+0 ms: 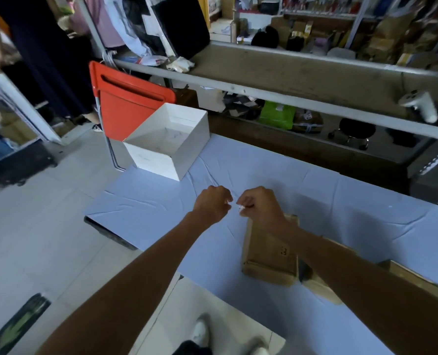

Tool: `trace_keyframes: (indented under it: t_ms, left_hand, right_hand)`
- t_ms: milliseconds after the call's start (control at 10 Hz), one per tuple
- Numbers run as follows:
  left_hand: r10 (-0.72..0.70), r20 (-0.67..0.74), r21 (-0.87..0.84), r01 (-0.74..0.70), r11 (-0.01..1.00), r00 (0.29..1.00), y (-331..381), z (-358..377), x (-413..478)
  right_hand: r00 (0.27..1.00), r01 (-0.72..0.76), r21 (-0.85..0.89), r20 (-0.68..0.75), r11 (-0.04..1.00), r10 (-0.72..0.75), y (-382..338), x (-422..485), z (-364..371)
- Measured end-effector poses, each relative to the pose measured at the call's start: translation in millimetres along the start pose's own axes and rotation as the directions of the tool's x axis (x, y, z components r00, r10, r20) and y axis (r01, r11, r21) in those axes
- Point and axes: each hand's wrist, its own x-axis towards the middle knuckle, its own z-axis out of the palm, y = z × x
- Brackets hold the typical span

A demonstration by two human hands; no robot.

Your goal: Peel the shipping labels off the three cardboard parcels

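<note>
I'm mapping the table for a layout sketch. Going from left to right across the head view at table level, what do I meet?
White box → left hand → right hand, pinching a small white scrap → flat cardboard parcel → further cardboard parcel at the right edge of the blue-covered table.

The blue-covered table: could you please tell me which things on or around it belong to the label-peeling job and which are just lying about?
Job:
- flat brown cardboard parcel
- two more brown cardboard parcels
- small white scrap pinched by right hand
- left hand

Lying about:
- open white box
- orange folding chair
- white controller
</note>
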Motion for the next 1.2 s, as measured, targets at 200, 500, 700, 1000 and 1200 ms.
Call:
trace_keyframes:
  t_ms: [200, 500, 700, 1000, 1200]
  left_hand:
    - [-0.082, -0.043, 0.097, 0.085, 0.992, 0.996, -50, -24, -1]
    - [-0.1, -0.071, 0.072, 0.105, 0.992, 0.992, -145, -70, 40]
    - [-0.047, -0.051, 0.076, 0.051, 0.996, 0.998, -208, -108, 76]
    - [-0.066, -0.057, -0.009, 0.066, 0.998, 0.996, -252, -140, 117]
    - [-0.068, -0.068, -0.058, 0.064, 0.996, 0.995, -263, -144, 137]
  right_hand:
    - [0.999, -0.008, -0.077, 0.032, 0.997, 0.011, -15, 26, 28]
    - [0.995, -0.078, -0.151, 0.048, 0.985, 0.087, -65, 101, 73]
    - [0.993, -0.119, -0.156, -0.015, 0.981, 0.118, -100, 174, 111]
    - [0.983, -0.183, -0.159, -0.055, 0.97, 0.176, -143, 261, 151]
    - [0.994, -0.106, -0.19, -0.04, 0.976, 0.1, -145, 301, 155]
